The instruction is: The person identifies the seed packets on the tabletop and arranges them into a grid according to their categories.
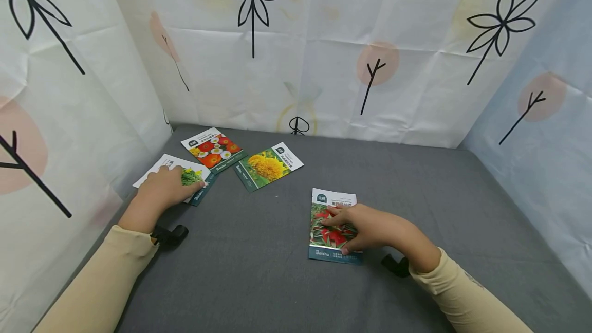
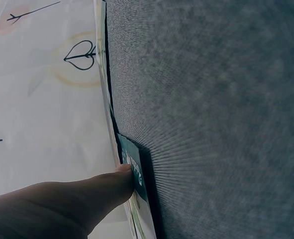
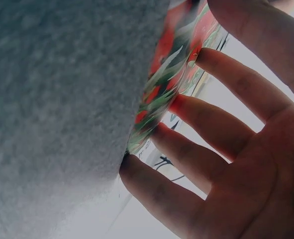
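My left hand (image 1: 162, 189) rests on a seed packet (image 1: 191, 176) with yellow blooms and green leaves at the table's far left. In the left wrist view, the straight thumb (image 2: 107, 186) touches its teal band; the other fingers are hidden. My right hand (image 1: 376, 227) lies over the right side of a seed packet (image 1: 321, 230) with red flowers, near the middle of the table. Seen from the right wrist, its fingers are spread and fairly straight, their tips on the printed face (image 3: 161, 89).
Behind the left packet lies a seed packet (image 1: 215, 150) with red, orange and white flowers. Beside it, a packet with a yellow flower (image 1: 268, 166) lies at a slant. Grey cloth (image 1: 259, 281) covers the table, and white patterned fabric (image 1: 314, 30) hangs around the back and sides.
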### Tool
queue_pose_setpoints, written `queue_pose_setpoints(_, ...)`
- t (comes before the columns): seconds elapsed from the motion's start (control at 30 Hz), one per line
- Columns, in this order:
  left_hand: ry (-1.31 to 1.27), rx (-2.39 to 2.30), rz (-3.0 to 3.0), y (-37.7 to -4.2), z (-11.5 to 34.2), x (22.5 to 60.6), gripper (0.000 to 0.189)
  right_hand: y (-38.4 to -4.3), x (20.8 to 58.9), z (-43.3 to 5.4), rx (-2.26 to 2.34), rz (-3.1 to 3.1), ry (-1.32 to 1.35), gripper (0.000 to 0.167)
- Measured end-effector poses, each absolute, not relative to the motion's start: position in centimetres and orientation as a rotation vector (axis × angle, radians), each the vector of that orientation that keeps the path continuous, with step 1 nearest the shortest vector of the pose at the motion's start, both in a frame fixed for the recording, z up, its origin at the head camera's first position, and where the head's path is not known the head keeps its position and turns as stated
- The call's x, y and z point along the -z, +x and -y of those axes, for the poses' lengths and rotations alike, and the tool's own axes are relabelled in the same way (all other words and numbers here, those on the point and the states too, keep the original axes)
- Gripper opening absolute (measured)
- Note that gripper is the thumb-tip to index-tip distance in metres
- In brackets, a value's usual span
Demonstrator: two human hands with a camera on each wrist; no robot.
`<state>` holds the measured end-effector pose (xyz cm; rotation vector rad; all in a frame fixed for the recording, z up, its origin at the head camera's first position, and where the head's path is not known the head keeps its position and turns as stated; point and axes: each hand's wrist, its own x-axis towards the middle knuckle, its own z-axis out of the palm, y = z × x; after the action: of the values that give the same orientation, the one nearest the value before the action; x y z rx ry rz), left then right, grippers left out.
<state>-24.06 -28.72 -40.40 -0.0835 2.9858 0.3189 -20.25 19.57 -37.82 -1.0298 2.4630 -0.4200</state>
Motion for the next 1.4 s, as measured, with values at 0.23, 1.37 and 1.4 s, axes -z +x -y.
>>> queue_pose_setpoints(0.23, -0.093, -0.319, -2.984, -24.2, 28.8, 40.5, 0.093, -20.4, 37.8, -20.0, 0.432, -2.459, -1.012, 0.064)
queue_pose_setpoints(1.37, -0.095, -0.308, -2.986, -24.2, 28.8, 40.6, 0.092, -20.3, 37.7, -21.4, 0.469, -2.465, -0.960, 0.063)
queue_pose_setpoints(1.4, -0.094, -0.308, -2.989, -24.2, 28.8, 40.6, 0.092, -20.3, 37.7, -21.4, 0.474, -2.463, -0.962, 0.063)
